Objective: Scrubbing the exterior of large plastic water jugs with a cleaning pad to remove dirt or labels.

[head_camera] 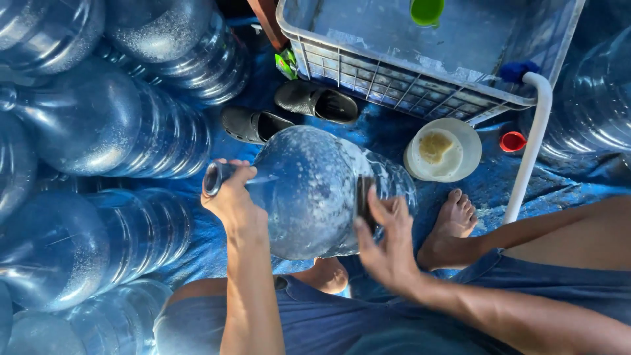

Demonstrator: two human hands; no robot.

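Note:
A large clear blue water jug (309, 190) lies on its side in front of me, its surface covered in soapy foam. My left hand (230, 194) is closed around the jug's neck at the left. My right hand (388, 240) presses a dark scrubbing pad (363, 197) against the jug's right side. My bare feet (453, 220) rest on the blue tarp (394, 135) under the jug.
Several empty water jugs (112, 125) are stacked on the left. A white plastic crate (407, 72) stands at the top, with a pair of black shoes (289, 108) beside it. A white bowl with a sponge (442, 150), a red cap (513, 141) and a white pipe (529, 144) are on the right.

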